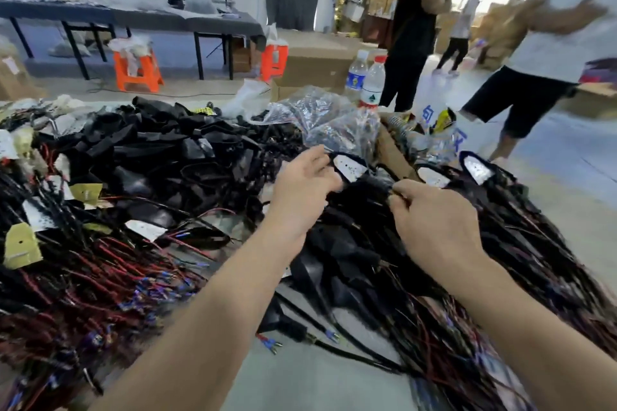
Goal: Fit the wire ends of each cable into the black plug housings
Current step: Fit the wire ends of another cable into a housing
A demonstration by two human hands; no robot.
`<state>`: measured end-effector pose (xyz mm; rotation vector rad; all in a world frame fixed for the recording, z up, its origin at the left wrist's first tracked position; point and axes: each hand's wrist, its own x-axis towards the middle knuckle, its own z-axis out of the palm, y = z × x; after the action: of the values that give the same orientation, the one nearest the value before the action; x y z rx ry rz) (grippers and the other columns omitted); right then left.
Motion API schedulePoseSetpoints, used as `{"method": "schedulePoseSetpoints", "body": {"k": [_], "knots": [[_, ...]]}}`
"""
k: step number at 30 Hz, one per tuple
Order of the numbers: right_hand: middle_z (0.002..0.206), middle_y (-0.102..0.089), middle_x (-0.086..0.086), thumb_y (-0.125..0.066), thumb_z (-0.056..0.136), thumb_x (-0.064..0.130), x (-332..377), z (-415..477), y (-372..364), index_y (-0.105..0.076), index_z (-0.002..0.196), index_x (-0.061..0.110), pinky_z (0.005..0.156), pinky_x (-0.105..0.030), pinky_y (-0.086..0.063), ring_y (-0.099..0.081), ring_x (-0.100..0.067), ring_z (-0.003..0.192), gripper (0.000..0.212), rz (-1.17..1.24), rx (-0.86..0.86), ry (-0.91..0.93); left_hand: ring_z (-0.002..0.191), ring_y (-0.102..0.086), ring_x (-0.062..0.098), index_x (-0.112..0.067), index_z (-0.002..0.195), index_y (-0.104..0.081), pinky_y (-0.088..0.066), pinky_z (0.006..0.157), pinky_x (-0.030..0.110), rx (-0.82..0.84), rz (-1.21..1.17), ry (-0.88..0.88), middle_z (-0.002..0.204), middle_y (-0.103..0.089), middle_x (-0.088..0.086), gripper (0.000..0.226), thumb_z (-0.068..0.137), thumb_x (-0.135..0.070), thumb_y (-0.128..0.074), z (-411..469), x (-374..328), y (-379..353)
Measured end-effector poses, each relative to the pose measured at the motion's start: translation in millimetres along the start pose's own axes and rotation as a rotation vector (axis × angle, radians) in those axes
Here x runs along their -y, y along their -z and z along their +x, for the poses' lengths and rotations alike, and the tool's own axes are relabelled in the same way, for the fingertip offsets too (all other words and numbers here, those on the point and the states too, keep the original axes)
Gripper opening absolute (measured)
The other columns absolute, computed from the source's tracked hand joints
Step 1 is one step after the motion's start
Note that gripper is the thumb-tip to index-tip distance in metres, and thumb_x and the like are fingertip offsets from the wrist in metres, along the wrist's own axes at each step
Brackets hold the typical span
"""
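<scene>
Risk: the L hand (pixel 303 187) and R hand (pixel 434 213) work over a dense tangle, so neighbouring leads may snag and lift. Wire ends could also seat in the wrong cavity, as parts are blurred and all dark.

The black sheathed cable (pixel 365 185) spans both hands above the heap, just beside a white-faced, black-rimmed piece (pixel 349 167). L fingers curl round one end; R thumb and finger pinch the other. The cable looks soft and smeared. No plug housing can be made out.
</scene>
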<state>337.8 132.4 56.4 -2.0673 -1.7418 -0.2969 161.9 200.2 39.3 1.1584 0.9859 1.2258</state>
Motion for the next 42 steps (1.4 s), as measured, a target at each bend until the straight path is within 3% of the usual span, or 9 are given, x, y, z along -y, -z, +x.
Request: {"method": "schedulePoseSetpoints", "body": {"k": [4,7,14,18,22,27,31,35,42], "knots": [[0.107,-0.068,-0.009,-0.062,0.093,0.019,-15,-3,-23,-0.071,0.108,0.014,0.091,-0.043,-0.045,-0.058,-0.035,0.107,0.019,0.078,-0.035,0.073,0.113,-0.058,-0.015,-0.04,0.128,-0.07,-0.04,0.086,0.003,0.047,0.423,-0.156,0.122,-0.067,-0.028,0.053,0.085,-0.01,-0.067,-9,8,-7],[0.138,-0.061,-0.009,-0.074,0.083,0.016,-5,-9,-27,-0.062,0.133,0.011,0.115,-0.039,-0.032,-0.048,-0.029,0.13,0.053,0.149,-0.112,0.188,0.095,-0.06,-0.024,-0.05,0.101,-0.074,-0.041,0.076,-0.001,-0.041,0.569,-0.259,0.094,-0.067,-0.044,0.036,0.087,-0.018,-0.065,-20,7,2],[0.155,-0.048,-0.012,-0.062,0.079,0.007,60,-15,-35,-0.062,0.131,0.011,0.122,-0.042,-0.022,-0.037,-0.033,0.145,0.052,0.22,-0.074,0.389,0.069,-0.071,0.007,-0.035,0.093,-0.079,-0.059,0.079,0.036,-0.234,0.744,-0.278,0.066,-0.074,-0.012,0.015,0.091,-0.026,-0.068,-37,9,37],[0.15,-0.053,-0.015,-0.048,0.076,0.01,102,-23,-43,-0.069,0.123,0.007,0.12,-0.048,-0.029,-0.042,-0.035,0.142,0.052,0.373,-0.008,0.421,0.08,-0.07,0.016,-0.035,0.107,-0.078,-0.055,0.08,0.034,-0.3,0.977,-0.326,0.078,-0.076,-0.008,0.024,0.091,-0.022,-0.066,-45,9,66],[0.147,-0.056,-0.017,-0.049,0.079,0.008,148,-19,-58,-0.07,0.122,0.006,0.118,-0.042,-0.033,-0.047,-0.034,0.138,0.048,0.505,0.08,0.436,0.128,-0.057,0.024,-0.024,0.121,-0.073,-0.046,0.106,0.037,-0.314,1.126,-0.363,0.121,-0.073,0.001,0.037,0.087,-0.011,-0.067,-48,8,104],[0.137,-0.062,-0.012,-0.049,0.079,0.009,204,-11,-85,-0.066,0.121,0.009,0.099,-0.037,-0.045,-0.056,-0.029,0.128,0.045,0.676,0.267,0.443,0.158,-0.011,0.034,-0.022,0.14,-0.062,-0.018,0.127,0.048,-0.34,1.468,-0.238,0.169,-0.025,0.016,0.044,0.097,-0.027,-0.062,-49,4,162],[0.155,-0.045,-0.007,-0.055,0.094,0.013,238,2,-115,-0.041,0.153,0.012,0.116,-0.036,-0.031,-0.036,-0.026,0.145,0.061,0.663,0.398,0.419,0.16,0.003,0.032,-0.019,0.159,-0.036,-0.008,0.127,0.046,-0.413,1.635,-0.088,0.173,-0.001,0.015,0.067,0.103,-0.055,-0.046,-53,6,210],[0.164,-0.031,-0.009,-0.056,0.099,0.025,256,15,-138,-0.027,0.16,0.014,0.12,-0.044,-0.029,-0.025,-0.029,0.15,0.069,0.579,0.51,0.45,0.159,-0.006,0.031,-0.012,0.163,-0.027,-0.008,0.129,0.046,-0.465,1.689,-0.011,0.171,-0.016,0.016,0.077,0.102,-0.059,-0.037,-53,16,236],[0.143,-0.051,-0.013,-0.056,0.095,0.018,268,45,-141,-0.035,0.155,0.021,0.101,-0.047,-0.043,-0.052,-0.038,0.127,0.064,0.387,0.429,0.44,0.156,-0.023,0.028,-0.014,0.161,-0.033,-0.008,0.129,0.043,-0.482,1.698,-0.084,0.168,-0.029,0.014,0.071,0.103,-0.055,-0.038,-52,30,242]]}}
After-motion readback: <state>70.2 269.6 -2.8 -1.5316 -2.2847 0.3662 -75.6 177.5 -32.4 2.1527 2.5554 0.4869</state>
